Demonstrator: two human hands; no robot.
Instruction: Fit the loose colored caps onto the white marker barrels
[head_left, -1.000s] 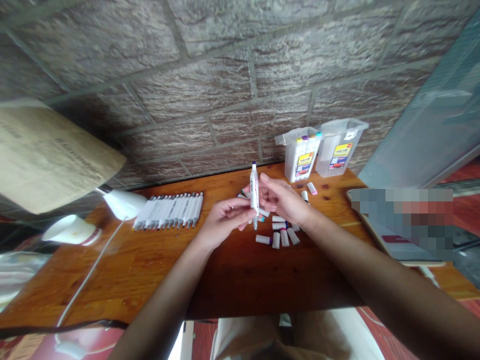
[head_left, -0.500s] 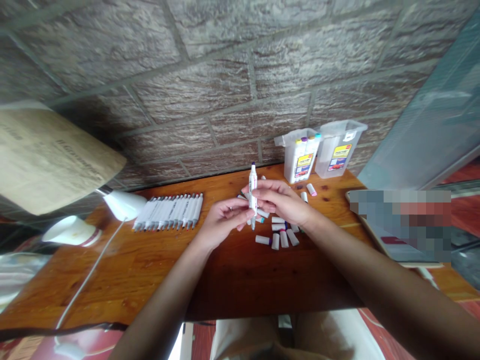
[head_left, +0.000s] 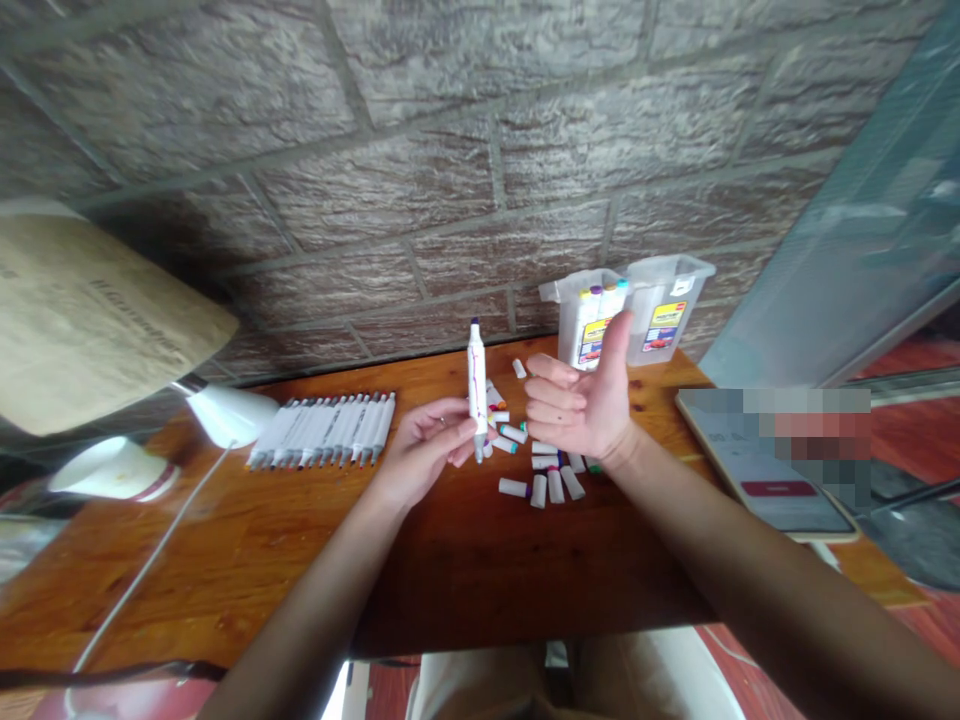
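My left hand (head_left: 435, 448) grips a white marker (head_left: 477, 375) near its lower end, between thumb and fingers. The marker stands nearly upright, its dark purple tip at the top and a grey tip at the bottom, without caps. To its right, my right hand (head_left: 589, 400) is raised with the thumb up and the fingers loosely bent, and nothing shows in it. Below and between the hands lie several loose white marker caps (head_left: 556, 487) with coloured ends. A few caps are partly hidden behind the hands.
At left, a row of capless markers (head_left: 330, 430) lies side by side. Two clear plastic boxes (head_left: 666, 345) stand by the wall, one holding markers. A tablet (head_left: 787, 500) lies on the right of the table. A lamp (head_left: 229, 410), its white cable and a paper cup (head_left: 112, 470) are at left.
My right hand has let go of the marker and moved right, its thumb now raised. My left hand keeps the marker, which has shifted slightly left in view.
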